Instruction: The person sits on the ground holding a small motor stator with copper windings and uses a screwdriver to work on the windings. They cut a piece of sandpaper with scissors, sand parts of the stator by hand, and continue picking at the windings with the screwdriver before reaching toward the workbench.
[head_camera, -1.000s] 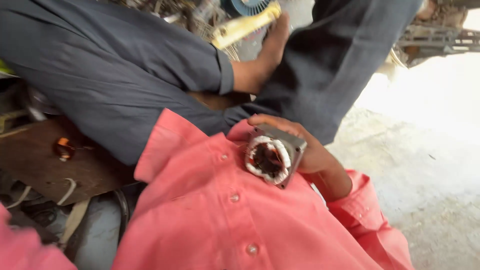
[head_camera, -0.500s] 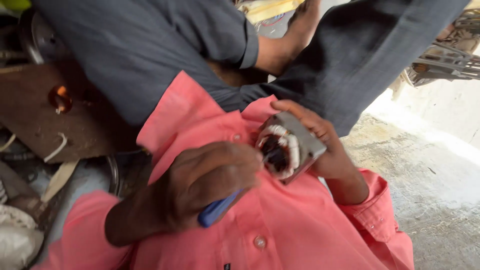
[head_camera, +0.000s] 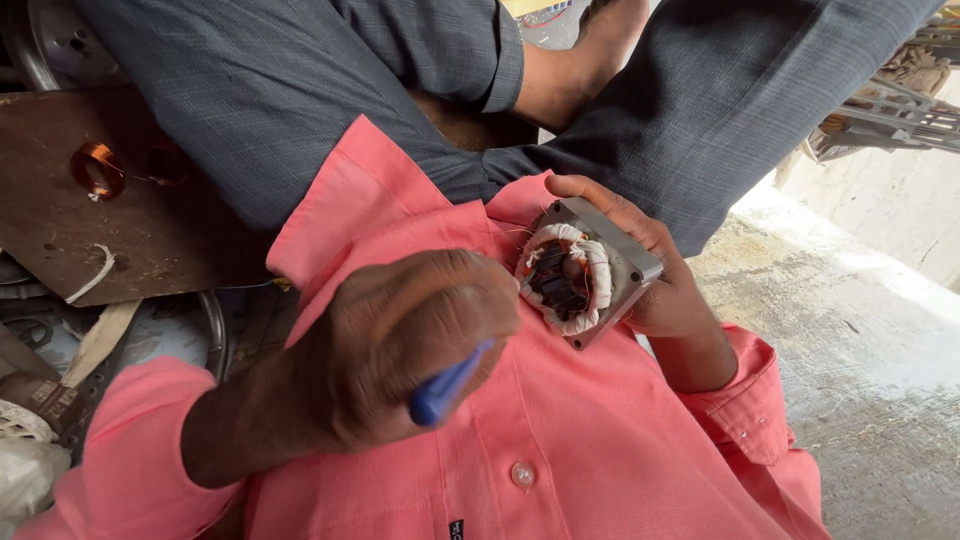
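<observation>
My right hand (head_camera: 672, 292) grips a square grey metal motor stator (head_camera: 612, 262) against my pink shirt (head_camera: 600, 440). The stator's open face shows white-wrapped windings around a dark core. My left hand (head_camera: 400, 345) is closed on a blue-handled tool (head_camera: 445, 385). Its knuckles sit right beside the stator's left edge. The tool's tip is hidden behind my fingers.
Legs in dark grey trousers (head_camera: 300, 90) cross the top of the view. At the left a brown board (head_camera: 60, 220) carries a copper wire coil (head_camera: 97, 168), above straps and scrap. Concrete floor (head_camera: 870, 360) lies on the right, with a metal grille (head_camera: 900, 110) at the top right.
My left hand came into view holding the blue-handled tool and rose up to the stator. My right hand kept its hold on the stator, turned a little.
</observation>
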